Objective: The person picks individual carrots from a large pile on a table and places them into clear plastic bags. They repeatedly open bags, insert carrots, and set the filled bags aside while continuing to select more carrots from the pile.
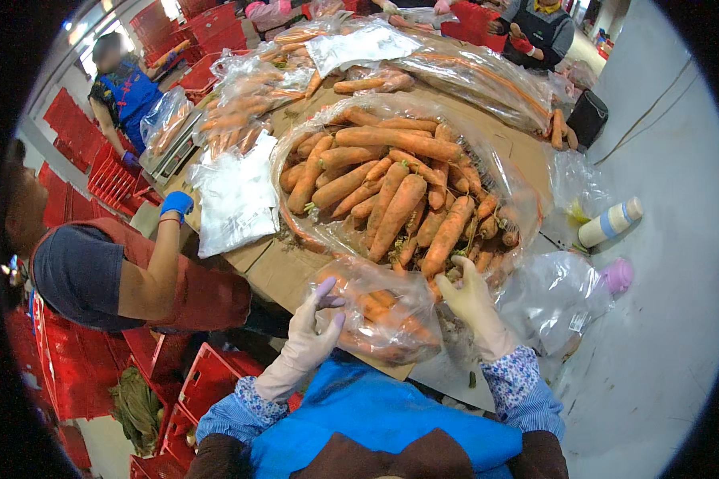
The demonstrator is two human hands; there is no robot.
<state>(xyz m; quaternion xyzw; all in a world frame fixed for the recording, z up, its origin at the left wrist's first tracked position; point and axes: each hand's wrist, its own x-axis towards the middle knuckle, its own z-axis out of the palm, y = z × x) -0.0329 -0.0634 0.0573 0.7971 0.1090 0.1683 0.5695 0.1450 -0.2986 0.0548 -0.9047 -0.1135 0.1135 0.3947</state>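
Observation:
My left hand [314,329], in a pale glove with purple fingertips, is at the left side of a clear plastic bag [389,311] with several carrots inside. Its fingers are spread, and whether they touch the film is unclear. My right hand [472,299], also gloved, is beyond the bag's right side, fingers apart at the near edge of a carrot heap. That heap of soil-marked carrots [395,203] lies in a large opened plastic sack [509,167] on the cardboard-covered table [269,257].
White plastic bags [239,191] lie left of the heap. Filled carrot bags [479,78] cover the far side. A co-worker with a blue glove [178,205] stands close at left. Red crates [210,383] are below left. A purple-capped bottle [617,276] and pale roll [610,223] are by the right wall.

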